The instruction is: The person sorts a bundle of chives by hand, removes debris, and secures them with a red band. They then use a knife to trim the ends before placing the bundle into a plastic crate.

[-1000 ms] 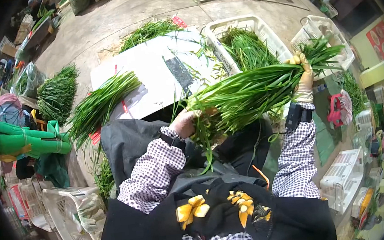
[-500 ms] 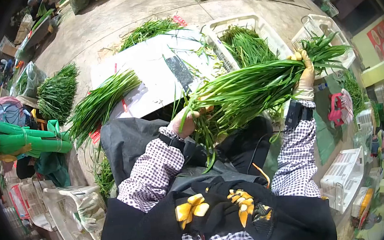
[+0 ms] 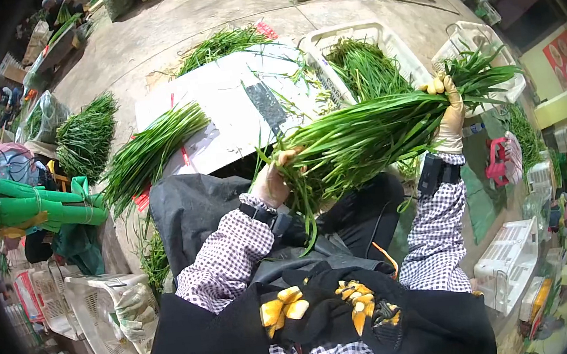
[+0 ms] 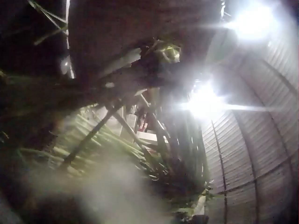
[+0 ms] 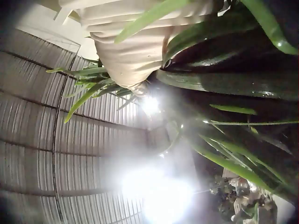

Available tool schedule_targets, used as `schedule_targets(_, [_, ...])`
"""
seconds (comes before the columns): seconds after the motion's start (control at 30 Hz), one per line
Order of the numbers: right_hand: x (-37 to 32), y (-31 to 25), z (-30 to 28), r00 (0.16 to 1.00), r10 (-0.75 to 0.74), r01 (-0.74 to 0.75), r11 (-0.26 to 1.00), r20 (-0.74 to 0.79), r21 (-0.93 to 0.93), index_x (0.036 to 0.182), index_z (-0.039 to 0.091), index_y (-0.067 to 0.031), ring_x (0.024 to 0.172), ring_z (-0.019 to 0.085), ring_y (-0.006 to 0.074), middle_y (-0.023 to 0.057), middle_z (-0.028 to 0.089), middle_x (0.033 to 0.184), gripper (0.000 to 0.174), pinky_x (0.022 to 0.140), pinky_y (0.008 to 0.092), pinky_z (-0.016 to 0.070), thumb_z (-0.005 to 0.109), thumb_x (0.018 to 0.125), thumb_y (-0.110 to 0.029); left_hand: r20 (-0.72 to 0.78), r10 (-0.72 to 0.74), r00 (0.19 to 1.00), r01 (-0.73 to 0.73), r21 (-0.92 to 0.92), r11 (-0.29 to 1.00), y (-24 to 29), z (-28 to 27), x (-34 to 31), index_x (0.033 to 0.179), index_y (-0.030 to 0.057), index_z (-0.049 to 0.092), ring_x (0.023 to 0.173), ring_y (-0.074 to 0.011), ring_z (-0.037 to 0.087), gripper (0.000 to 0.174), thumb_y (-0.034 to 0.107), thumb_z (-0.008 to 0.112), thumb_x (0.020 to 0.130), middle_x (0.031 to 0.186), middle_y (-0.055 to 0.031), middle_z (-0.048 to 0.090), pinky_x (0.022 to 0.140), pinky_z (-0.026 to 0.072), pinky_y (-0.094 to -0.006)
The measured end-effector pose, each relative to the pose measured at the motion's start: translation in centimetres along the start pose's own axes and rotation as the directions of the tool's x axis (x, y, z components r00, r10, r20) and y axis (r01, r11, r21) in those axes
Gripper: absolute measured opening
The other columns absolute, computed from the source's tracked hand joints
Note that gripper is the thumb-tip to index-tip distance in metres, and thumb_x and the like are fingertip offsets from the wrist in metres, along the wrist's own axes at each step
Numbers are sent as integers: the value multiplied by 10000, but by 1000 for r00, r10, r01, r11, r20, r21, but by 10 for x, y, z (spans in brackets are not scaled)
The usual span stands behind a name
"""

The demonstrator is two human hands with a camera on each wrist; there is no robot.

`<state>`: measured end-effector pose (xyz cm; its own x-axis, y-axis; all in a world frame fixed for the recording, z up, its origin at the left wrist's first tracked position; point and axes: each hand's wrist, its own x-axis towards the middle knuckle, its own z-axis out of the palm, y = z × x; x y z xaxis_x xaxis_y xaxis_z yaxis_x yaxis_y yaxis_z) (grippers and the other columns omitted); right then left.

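Observation:
A large bunch of long green leaves [image 3: 368, 131] stretches between both hands above the lap. My right hand [image 3: 452, 114], in a pale glove, grips it near the leafy right end; in the right wrist view the gloved hand [image 5: 126, 51] is beside broad leaves [image 5: 224, 84]. At the bunch's paler left end my left hand [image 3: 272, 183] pinches some strands, with loose blades drooping below. The left wrist view is dark and blurred, showing pale stalks [image 4: 93, 140]. Another bunch [image 3: 157, 145] lies on the left of a white board [image 3: 224, 125].
Behind the board stands a white crate [image 3: 408, 56] holding more greens, with a second crate [image 3: 468, 36] to its right. A dark strip [image 3: 265, 107] and trimmings lie on the board. Leaf piles [image 3: 87, 138] rest on the floor at left, near green padded tubes [image 3: 48, 210].
My left hand has shifted slightly at the stalk ends, its fingers now higher against them. My right hand keeps its grip, and the bunch's leafy end has moved slightly right.

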<state>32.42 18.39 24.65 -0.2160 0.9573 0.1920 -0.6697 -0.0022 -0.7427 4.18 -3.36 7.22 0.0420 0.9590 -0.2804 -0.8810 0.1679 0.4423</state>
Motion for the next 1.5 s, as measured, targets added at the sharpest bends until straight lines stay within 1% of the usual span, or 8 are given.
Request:
schedule_targets(0.27, [-5,-4,30,992,-68,63,996,104,57,910,553,-43,743,478,137,-18,453,742,189,867,330,452,606,947,-221,139,135,981,-160,184,970,7,-33,-6,1209,42,611,1120,-176,557,440,340,680,893,1233,-71,613,948,427,-355])
schedule_targets(0.47, [5,-32,17,988,-152,135,950,38,282,829,508,-84,696,407,115,-28,396,713,196,874,311,439,605,946,-207,-223,-34,974,153,539,829,24,-93,-35,1067,37,674,933,-160,625,241,212,670,902,1041,-50,683,863,483,-316])
schedule_targets(0.53, [3,-28,20,991,-118,132,955,-68,264,837,512,-83,695,417,120,-28,401,713,179,871,315,440,600,947,-193,-59,13,998,8,339,941,11,-60,-27,1244,46,583,1141,-188,569,407,250,672,903,1198,-65,633,981,440,-329])
schedule_targets(0.67, [3,-4,26,997,-70,62,969,24,239,895,528,-59,713,421,131,-18,395,714,160,869,331,434,606,942,-189,122,0,992,-18,153,988,1,24,-18,1286,62,547,1067,-182,615,510,328,701,879,1217,-62,622,884,515,-335])
schedule_targets(0.93, [-2,-15,36,990,-125,115,985,71,125,898,535,-63,715,435,120,-25,401,729,160,866,322,436,610,943,-197,-108,46,993,10,470,883,2,1,-11,916,69,672,731,-113,594,265,334,665,905,804,3,628,662,490,-265])
schedule_targets(1.13, [-7,-42,41,975,-189,172,976,118,136,898,530,-57,704,395,114,-31,371,722,173,877,306,427,581,963,-209,-404,-3,915,267,598,755,9,-89,-15,823,65,644,728,-136,594,185,191,563,931,787,-33,629,658,486,-281])
schedule_targets(1.27, [-8,-34,43,954,-161,136,984,254,110,880,511,-69,716,391,115,-30,363,723,168,873,316,418,570,967,-200,-27,101,995,-77,461,884,5,-25,-25,1215,44,593,930,-145,601,347,241,629,931,1045,-22,651,840,487,-287])
schedule_targets(1.5, [-9,-19,46,967,-133,119,990,217,79,880,501,-82,741,435,126,-24,390,737,172,882,320,426,558,974,-213,96,93,991,-131,560,818,21,0,6,1194,31,601,948,-103,581,372,216,664,878,1059,-14,639,869,465,-270])
